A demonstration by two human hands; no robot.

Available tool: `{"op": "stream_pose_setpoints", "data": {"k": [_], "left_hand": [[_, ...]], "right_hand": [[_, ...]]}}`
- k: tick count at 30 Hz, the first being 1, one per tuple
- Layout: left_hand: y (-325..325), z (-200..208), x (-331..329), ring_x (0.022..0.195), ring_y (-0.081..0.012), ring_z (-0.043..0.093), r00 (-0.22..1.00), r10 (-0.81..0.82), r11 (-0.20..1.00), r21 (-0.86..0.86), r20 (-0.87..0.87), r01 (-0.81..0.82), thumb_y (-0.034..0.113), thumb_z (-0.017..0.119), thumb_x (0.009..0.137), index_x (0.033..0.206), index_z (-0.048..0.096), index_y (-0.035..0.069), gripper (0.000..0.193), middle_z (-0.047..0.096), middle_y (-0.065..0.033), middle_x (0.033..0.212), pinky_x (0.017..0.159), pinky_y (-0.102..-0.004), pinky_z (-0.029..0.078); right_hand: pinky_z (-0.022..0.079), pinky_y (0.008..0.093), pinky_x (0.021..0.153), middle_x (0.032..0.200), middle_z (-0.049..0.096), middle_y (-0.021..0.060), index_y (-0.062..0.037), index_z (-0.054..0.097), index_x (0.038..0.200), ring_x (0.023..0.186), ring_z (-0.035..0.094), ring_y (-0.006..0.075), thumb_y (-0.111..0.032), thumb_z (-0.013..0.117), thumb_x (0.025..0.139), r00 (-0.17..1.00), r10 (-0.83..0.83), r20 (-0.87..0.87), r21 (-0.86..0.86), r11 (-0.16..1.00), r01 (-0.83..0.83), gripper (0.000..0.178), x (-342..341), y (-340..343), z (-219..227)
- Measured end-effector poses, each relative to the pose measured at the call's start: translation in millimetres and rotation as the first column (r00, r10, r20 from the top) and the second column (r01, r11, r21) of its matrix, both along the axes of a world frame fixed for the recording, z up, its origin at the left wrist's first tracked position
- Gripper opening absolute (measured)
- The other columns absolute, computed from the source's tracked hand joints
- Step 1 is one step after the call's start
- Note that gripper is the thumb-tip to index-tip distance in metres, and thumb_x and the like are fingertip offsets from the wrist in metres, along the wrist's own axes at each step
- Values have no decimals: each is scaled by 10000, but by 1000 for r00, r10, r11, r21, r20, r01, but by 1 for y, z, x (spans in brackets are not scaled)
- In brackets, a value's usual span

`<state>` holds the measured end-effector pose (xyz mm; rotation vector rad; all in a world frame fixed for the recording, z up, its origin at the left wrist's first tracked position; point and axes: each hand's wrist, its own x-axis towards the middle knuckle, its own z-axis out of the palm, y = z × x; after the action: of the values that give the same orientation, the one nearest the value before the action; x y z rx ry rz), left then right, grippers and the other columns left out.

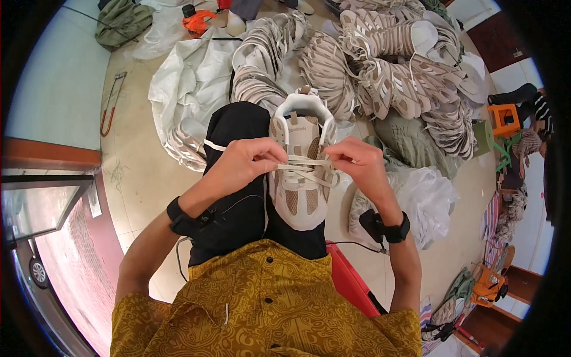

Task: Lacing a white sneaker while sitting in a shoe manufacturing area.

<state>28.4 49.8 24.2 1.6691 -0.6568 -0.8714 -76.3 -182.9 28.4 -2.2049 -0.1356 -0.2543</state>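
A beige and white sneaker [303,211] rests on my lap in black trousers, its toe toward me and its heel away. White shoelace [303,174] crosses its tongue in several loose rows. At the left side of the eyelets, my left hand [253,159] is closed in a pinch on the lace. My right hand [360,157] pinches the lace at the opposite side, thumb and fingers together. A loop of lace hangs just below the right fingertips.
Beyond my knees lie large bundles of beige shoe uppers [392,83] and a white woven sack [187,83]. Clear plastic bags [425,202] sit to my right. A red stool [351,276] is under me. Another person [526,143] is at the far right near an orange stool [504,119].
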Motion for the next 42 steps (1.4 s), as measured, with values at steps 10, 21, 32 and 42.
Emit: {"op": "stream_pose_setpoints", "data": {"k": [10,21,32,42], "left_hand": [[-9,-21,-11,708,-196,587,795,57,998,-7,604,-66,7,588,781,890,602,44,116,588,-85,773,646,-276,471],[-7,-24,-15,766,-275,558,561,50,998,-16,827,-64,-35,579,733,895,572,37,178,581,-97,801,683,-348,467],[-6,-18,-9,841,-264,532,370,16,997,11,929,-71,-5,628,671,904,570,26,241,572,-87,874,723,-359,430],[-9,-17,2,757,-236,492,215,-107,993,116,971,-27,32,622,663,833,567,42,179,497,-72,721,677,-339,392]], "right_hand": [[424,218,582,728,585,39,-9,649,887,647,532,96,71,615,688,986,-84,-142,94,991,98,217,-12,-19,7],[418,215,590,736,581,21,2,643,868,674,531,91,84,614,674,979,-166,-121,112,977,179,213,-21,-43,11],[435,226,607,746,592,37,3,640,840,685,554,105,79,615,666,973,-185,-137,55,979,194,191,-31,-51,12],[397,197,565,694,602,-6,-31,654,889,619,526,54,-65,653,726,768,-122,-628,328,854,404,166,-31,-28,4]]}}
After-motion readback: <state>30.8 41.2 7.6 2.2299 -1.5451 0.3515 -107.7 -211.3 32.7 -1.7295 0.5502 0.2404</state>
